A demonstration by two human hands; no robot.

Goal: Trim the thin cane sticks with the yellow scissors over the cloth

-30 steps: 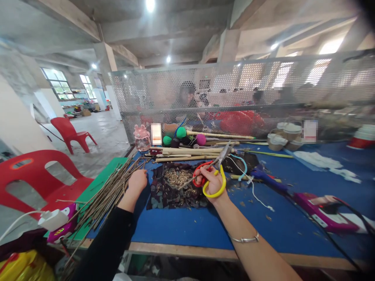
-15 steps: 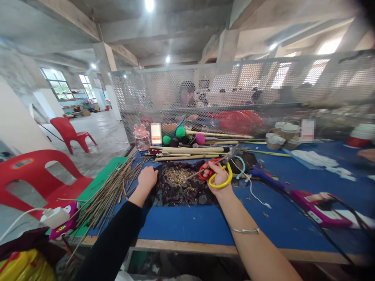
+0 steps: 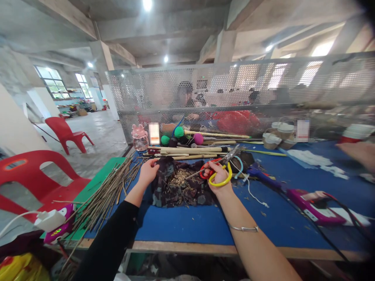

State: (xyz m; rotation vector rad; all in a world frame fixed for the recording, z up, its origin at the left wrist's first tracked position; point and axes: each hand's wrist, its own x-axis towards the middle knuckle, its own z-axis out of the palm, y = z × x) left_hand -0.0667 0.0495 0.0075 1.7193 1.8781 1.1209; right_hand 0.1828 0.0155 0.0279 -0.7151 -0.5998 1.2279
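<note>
Left hand: fingers closed on the upper left corner of a dark patterned cloth, that corner raised. Cloth lies on the blue tabletop, between the two hands; a heap of short tan pieces sits on it.

Right hand: gripping scissors with red and yellow handles, blades pointing away from the wearer; also a thin stick, its free end over the heap. Blade gap: cannot tell.

Left of cloth: loose bundle of thin brown sticks, partly over a green sheet. Behind cloth: pale rods, lying crosswise.
</note>
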